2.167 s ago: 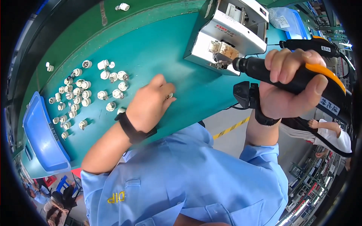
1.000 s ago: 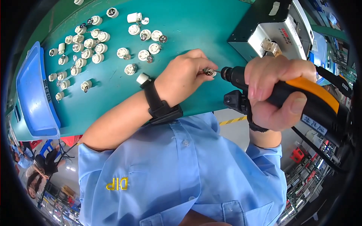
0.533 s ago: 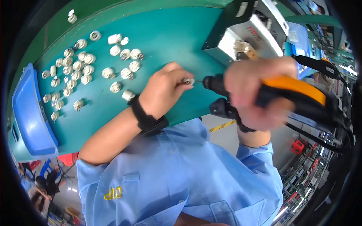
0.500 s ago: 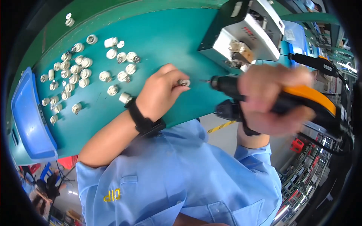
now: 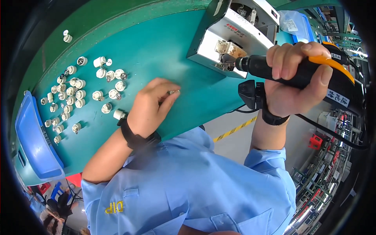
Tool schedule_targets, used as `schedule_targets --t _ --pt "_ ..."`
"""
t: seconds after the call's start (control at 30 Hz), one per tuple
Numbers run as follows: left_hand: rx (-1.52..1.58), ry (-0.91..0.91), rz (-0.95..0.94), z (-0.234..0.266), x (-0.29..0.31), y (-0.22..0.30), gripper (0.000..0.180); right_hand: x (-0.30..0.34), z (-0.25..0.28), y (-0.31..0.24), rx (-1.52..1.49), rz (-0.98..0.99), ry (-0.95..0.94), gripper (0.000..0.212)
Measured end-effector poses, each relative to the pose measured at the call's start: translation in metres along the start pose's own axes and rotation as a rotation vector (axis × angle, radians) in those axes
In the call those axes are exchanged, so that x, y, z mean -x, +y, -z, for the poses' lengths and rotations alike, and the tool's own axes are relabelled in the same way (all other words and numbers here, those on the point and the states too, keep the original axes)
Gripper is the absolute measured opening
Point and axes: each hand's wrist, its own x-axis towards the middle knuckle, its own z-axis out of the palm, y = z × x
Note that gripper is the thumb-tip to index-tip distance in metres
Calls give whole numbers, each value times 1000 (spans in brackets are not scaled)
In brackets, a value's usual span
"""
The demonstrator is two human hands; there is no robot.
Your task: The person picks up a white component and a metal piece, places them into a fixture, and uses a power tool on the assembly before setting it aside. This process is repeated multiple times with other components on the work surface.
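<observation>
In my right hand (image 5: 291,96) is an electric screwdriver (image 5: 256,66), black with an orange strip, held level with my fingers wrapped round its body. Its tip meets the front of a screw feeder (image 5: 213,37), a white and black metal box, at the small metal outlet there. My left hand (image 5: 147,105) pinches a small whitish part (image 5: 174,92) between thumb and fingertips, just above the green mat. Most of that part is hidden by my fingers. One white cylindrical part (image 5: 119,114) lies beside my left wrist.
Several white round parts with metal pieces (image 5: 70,91) are scattered across the left of the green mat (image 5: 164,51). A blue tray (image 5: 33,137) stands at the left edge. Behind the feeder is a blue bin (image 5: 303,25). A black cable (image 5: 333,137) trails from the right.
The screwdriver has moved from near the part in my left hand to the feeder's outlet. My left hand has shifted slightly left and lower in view, still pinching the small part.
</observation>
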Motion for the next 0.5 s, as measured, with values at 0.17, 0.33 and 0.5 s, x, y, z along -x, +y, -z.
schedule_targets --t 0.17,0.33,0.5 --pt "-1 -8 -55 -1 2 -7 19 -19 2 0 -73 -65 -221 42" --pt "44 53 -84 -2 0 -11 18 -16 -8 14 -233 -257 28 41" --pt "57 25 -129 -1 -3 -13 19 24 -46 4 -312 -186 -168 44"
